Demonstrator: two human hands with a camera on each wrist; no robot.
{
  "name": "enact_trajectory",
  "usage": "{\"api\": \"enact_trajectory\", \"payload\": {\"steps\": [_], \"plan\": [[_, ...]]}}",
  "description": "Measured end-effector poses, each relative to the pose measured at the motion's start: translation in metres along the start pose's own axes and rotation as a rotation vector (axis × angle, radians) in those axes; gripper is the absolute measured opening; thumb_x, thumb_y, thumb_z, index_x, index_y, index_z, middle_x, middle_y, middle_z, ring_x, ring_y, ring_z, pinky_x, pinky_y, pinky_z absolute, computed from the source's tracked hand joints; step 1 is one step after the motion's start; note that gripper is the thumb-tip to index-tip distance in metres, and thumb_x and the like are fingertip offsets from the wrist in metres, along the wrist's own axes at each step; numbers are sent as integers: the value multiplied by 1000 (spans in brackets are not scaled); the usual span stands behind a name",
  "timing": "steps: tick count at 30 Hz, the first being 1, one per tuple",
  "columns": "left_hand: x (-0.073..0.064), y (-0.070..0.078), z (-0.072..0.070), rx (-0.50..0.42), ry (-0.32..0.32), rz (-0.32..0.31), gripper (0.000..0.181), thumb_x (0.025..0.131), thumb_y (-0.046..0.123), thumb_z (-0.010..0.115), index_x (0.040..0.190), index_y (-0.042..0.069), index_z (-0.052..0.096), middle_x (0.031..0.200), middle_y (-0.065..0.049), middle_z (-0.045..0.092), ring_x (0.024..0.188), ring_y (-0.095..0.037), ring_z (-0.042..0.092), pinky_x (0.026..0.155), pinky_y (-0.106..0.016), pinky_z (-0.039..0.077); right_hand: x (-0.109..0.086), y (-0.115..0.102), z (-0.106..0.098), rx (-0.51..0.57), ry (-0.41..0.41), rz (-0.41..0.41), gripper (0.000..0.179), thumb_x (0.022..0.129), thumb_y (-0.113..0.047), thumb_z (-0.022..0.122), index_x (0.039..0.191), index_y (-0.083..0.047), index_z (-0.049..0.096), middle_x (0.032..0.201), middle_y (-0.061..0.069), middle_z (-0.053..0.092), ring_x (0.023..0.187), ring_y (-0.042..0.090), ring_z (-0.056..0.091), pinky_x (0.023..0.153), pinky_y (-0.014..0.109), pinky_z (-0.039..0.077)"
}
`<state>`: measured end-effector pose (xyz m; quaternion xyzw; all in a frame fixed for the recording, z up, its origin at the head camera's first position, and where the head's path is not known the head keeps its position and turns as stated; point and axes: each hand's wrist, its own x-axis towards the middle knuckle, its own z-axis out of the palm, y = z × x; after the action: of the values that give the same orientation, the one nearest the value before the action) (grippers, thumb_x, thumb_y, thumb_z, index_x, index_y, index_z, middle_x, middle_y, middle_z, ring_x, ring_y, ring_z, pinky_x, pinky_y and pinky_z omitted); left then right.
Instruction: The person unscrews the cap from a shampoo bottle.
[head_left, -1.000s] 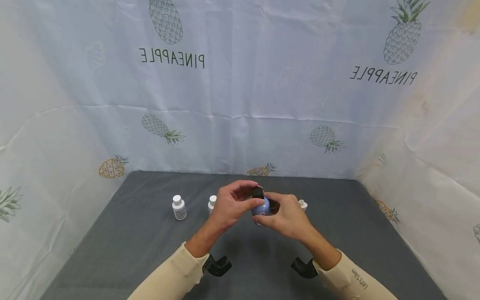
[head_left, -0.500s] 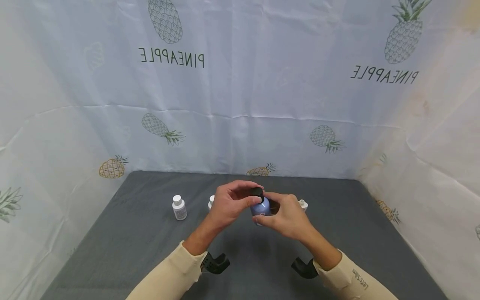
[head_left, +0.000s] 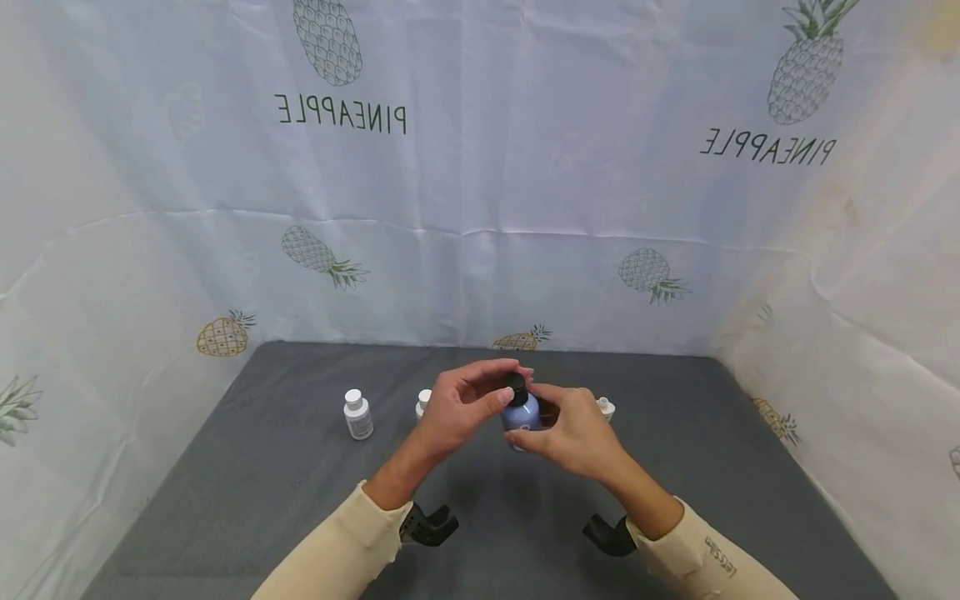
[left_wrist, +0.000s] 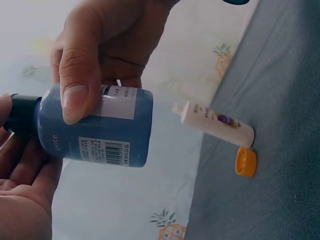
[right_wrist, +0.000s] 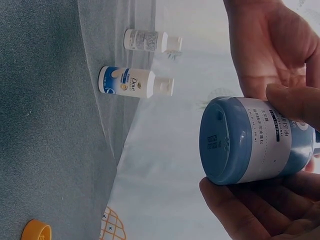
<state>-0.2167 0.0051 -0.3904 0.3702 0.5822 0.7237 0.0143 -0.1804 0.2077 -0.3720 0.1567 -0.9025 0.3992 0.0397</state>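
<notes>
A small blue bottle point(head_left: 525, 413) with a black cap point(head_left: 517, 385) is held up over the table, tilted slightly in the head view. My right hand point(head_left: 576, 433) grips its body, thumb point(left_wrist: 77, 92) across the front label and fingers round the other side. My left hand point(head_left: 467, 407) holds the cap, thumb on the near side and fingers curled behind it. The bottle's base and printed label point(right_wrist: 272, 135) face the right wrist camera. Beyond the right hand stands an uncapped white bottle point(left_wrist: 220, 125), an orange cap point(left_wrist: 246, 161) lying beside it.
On the left of the grey table point(head_left: 285, 500) stands a white bottle point(head_left: 358, 415). A second one, a white and blue Dove bottle point(right_wrist: 127, 82), is partly behind my left hand in the head view. Pineapple-print curtains point(head_left: 480, 167) enclose the back and sides.
My left thumb has slid left and up around the black cap, and the left wrist has shifted slightly left. The right hand and the bottle stay almost in place.
</notes>
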Motion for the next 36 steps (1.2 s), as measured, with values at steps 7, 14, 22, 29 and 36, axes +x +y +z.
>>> {"api": "enact_trajectory", "payload": {"steps": [7, 14, 22, 29, 36], "plan": [[0, 3, 2, 68, 72, -57, 39, 95, 2, 74, 132, -7, 64, 128, -33, 67, 109, -6, 73, 96, -24, 59, 1, -1, 1, 11, -8, 4, 68, 80, -32, 91, 134, 1, 68, 113, 15, 77, 88, 15, 78, 75, 30, 65], [0, 2, 2, 83, 73, -109, 44, 92, 5, 78, 133, -2, 66, 130, -28, 67, 114, -5, 70, 104, -25, 56, 0, -1, 0, 10, -9, 13, 63, 80, -32, 91, 129, 1, 70, 109, 13, 78, 85, 12, 76, 73, 28, 64], [-1, 2, -2, 48, -61, -82, 57, 102, 10, 67, 154, 0, 46, 145, -30, 59, 134, -29, 64, 107, -24, 54, -1, -1, 0, 13, -10, -3, 68, 80, -28, 91, 134, 6, 66, 112, 17, 77, 88, 16, 78, 74, 29, 65], [0, 5, 3, 149, 28, -114, 54, 95, 4, 74, 146, 2, 56, 134, -26, 68, 123, -30, 70, 102, -23, 57, -2, -1, -1, 19, -10, 17, 74, 80, -29, 91, 138, 7, 63, 118, 20, 76, 92, 20, 78, 76, 30, 65], [1, 6, 1, 104, -8, -112, 55, 98, 10, 73, 149, 3, 53, 139, -26, 64, 127, -24, 68, 107, -24, 54, -2, -1, 0, 17, -9, 2, 73, 79, -27, 91, 138, 6, 63, 117, 19, 76, 91, 18, 79, 75, 30, 65]]}}
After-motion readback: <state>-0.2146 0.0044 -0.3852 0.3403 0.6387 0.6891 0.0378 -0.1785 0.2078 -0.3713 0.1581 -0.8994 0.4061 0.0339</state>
